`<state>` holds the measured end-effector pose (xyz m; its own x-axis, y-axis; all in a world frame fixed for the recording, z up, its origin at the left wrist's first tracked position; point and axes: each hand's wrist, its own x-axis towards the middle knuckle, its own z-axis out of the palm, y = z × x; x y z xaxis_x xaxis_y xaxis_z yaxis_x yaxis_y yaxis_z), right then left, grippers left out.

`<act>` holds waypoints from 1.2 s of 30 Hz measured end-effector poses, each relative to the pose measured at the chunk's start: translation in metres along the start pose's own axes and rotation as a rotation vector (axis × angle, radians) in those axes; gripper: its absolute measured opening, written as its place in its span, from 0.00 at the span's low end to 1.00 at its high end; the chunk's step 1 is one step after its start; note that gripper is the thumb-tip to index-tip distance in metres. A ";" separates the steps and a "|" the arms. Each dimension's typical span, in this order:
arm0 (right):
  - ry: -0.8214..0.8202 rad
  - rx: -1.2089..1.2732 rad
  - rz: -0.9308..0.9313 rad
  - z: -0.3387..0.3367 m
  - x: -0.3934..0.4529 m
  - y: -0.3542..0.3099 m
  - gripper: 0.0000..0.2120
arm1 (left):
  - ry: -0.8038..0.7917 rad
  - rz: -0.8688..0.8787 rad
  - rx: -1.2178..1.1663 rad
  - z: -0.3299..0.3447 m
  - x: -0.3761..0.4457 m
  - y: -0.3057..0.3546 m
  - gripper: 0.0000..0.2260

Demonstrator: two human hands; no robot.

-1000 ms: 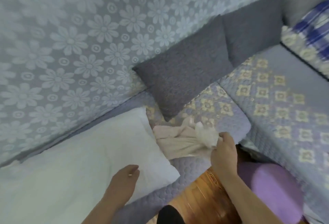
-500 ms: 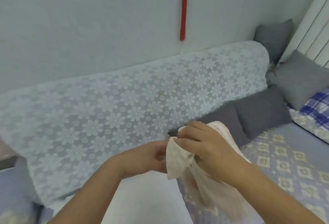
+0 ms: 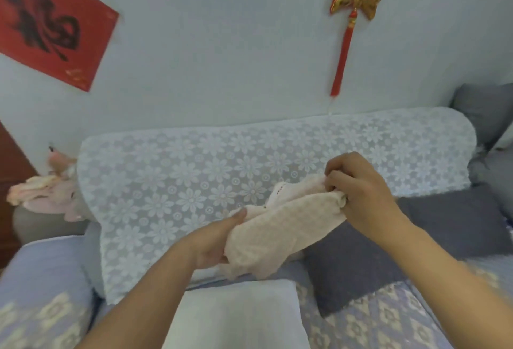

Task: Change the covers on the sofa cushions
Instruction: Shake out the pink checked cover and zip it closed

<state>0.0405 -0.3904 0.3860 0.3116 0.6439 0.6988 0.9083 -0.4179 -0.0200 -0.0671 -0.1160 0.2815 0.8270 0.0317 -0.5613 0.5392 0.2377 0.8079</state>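
Note:
A cream, textured cushion cover (image 3: 280, 235) hangs bunched in the air in front of the sofa back. My right hand (image 3: 361, 190) pinches its upper end with curled fingers. My left hand (image 3: 213, 240) grips its lower end, thumb on top. Below them a bare white cushion (image 3: 238, 318) lies on the sofa seat. Two dark grey covered cushions (image 3: 449, 226) lean against the backrest to the right.
The sofa back wears a white flowered lace cover (image 3: 194, 182). The seat has a lilac quilted cover (image 3: 388, 321). Pink cloth (image 3: 47, 193) is heaped on the left arm. More grey cushions (image 3: 485, 110) stand far right. Red decorations hang on the wall.
My right hand lifted the cream cover off the seat, and my left hand left the white cushion and took the cover's other end. My view rose from the seat to the wall.

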 end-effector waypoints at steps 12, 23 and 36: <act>-0.824 0.577 0.549 0.043 -0.038 -0.029 0.25 | 0.055 0.728 0.870 0.021 -0.064 0.080 0.08; -0.617 1.187 0.571 0.078 0.009 -0.089 0.32 | 0.246 0.955 0.792 0.018 -0.115 0.095 0.09; 0.048 0.436 0.753 0.040 0.076 -0.041 0.12 | -0.086 0.460 1.117 -0.014 -0.159 0.101 0.22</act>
<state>0.0388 -0.2983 0.4113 0.8692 0.2634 0.4185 0.4941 -0.4326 -0.7541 -0.1466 -0.0835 0.4502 0.9626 -0.1816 -0.2012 -0.0031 -0.7496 0.6619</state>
